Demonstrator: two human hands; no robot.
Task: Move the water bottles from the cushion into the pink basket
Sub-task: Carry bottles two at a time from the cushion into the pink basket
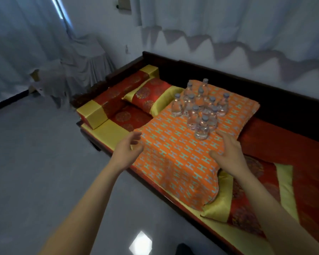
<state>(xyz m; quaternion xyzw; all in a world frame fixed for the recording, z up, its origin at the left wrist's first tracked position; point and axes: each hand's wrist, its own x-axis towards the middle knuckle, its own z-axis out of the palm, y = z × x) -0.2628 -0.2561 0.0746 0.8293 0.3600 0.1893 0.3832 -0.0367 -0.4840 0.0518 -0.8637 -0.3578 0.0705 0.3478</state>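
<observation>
Bottles [201,107]: about ten clear ones with grey caps, upright, bunched close on the far half of the orange cushion [173,162]. Some touch; exact count uncertain where they overlap. Nearest bottle [202,128] stands at the front of the bunch.

Cushion is orange with a teal H pattern and lies on a red and gold daybed [284,144], its near end drooping over the bed's front edge.

Left hand [126,147]: fingers loosely curled, half open, holding nothing, at the cushion's left edge; whether it touches the cloth cannot be told. Right hand [226,153]: spread wide, empty, over the cushion's right side, just short of the nearest bottle.

Left of the cushion, a red and gold pillow [147,97] lies just beside it, a long bolster [116,100] beyond that at the bed's end. A second red and gold pillow [247,190] lies partly under the cushion's near right corner.

Dark wooden backrest [228,74] behind the cushion. White cloth [228,24] drapes the wall; a draped shape [85,57] stands far left. Floor [35,153] grey.
</observation>
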